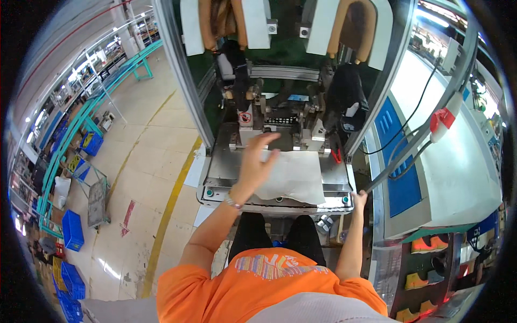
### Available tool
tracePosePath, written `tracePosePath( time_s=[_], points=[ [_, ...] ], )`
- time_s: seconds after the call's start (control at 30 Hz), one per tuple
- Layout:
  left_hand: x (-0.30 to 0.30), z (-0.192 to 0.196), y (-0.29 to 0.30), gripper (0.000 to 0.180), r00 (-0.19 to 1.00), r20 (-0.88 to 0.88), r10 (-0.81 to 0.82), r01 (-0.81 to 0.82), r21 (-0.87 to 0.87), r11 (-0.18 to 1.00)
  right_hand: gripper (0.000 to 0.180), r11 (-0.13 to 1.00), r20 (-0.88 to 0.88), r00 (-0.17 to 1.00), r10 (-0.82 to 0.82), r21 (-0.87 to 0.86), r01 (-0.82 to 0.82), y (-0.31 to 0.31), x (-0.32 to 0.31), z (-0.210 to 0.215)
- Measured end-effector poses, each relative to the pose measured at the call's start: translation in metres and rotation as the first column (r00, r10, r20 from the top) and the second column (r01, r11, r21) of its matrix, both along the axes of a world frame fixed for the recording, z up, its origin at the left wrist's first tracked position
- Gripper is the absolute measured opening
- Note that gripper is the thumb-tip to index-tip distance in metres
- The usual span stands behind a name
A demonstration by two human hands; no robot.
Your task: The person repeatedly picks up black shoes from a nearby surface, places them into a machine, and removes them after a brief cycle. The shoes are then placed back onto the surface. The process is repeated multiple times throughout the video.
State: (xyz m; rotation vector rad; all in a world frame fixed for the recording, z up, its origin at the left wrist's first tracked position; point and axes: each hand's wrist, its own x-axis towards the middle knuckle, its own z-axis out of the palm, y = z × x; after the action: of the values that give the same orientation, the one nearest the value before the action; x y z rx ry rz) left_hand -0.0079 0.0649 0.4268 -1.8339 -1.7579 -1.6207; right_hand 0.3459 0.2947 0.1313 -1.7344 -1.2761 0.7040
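My left hand [257, 164] is open and holds nothing, thumb and fingers apart. It hovers above the left edge of a pale sheet [296, 175] that lies on the metal worktable of a machine [223, 168]. Whether it touches the sheet cannot be told. My right hand [359, 201] is at the table's front right corner, against its side; most of its fingers are too small or hidden to read. Beyond the sheet stand metal clamp fixtures [312, 141]. Dark shoe-like pieces [344, 94] sit at the machine's right side.
Green buttons [345, 199] line the table's front edge. Two padded brown moulds [353, 27] hang above. To the right stands a white and blue cabinet [463, 145] with a rack of orange shoes [429, 244] below. Blue crates [72, 230] and a trolley [98, 203] stand left.
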Motion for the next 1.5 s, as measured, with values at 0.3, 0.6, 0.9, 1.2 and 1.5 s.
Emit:
tracePosePath(
  time_s=[0.3, 0.6, 0.9, 1.2, 1.5],
  points=[
    [0.004, -0.045, 0.01, 0.033, 0.939, 0.345, 0.021, 0.042, -0.173, 0.984, 0.082, 0.967, -0.153, 0.981, -0.119, -0.244, 0.079, -0.023, -0.01, -0.015],
    [0.005, -0.085, 0.012, 0.035, 0.928, 0.371, 0.017, 0.045, -0.157, 0.987, 0.073, 0.977, -0.388, 0.92, -0.044, -0.207, -0.041, -0.038, -0.006, -0.016],
    [-0.01, -0.096, -0.002, 0.036, 0.886, 0.459, 0.068, 0.031, -0.205, 0.978, 0.061, 0.98, -0.461, 0.886, -0.061, -0.196, -0.035, -0.036, -0.003, -0.023],
    [0.063, 0.027, 0.048, 0.025, 0.933, -0.104, -0.345, 0.356, 0.12, 0.927, 0.061, 0.989, -0.358, 0.926, -0.122, -0.124, 0.083, -0.008, 0.049, -0.082],
    [0.073, 0.088, 0.13, 0.043, 0.814, -0.566, -0.128, 0.121, -0.051, 0.991, 0.062, 0.917, 0.187, 0.906, 0.38, 0.054, -0.395, -0.133, -0.091, 0.062]
  ],
)
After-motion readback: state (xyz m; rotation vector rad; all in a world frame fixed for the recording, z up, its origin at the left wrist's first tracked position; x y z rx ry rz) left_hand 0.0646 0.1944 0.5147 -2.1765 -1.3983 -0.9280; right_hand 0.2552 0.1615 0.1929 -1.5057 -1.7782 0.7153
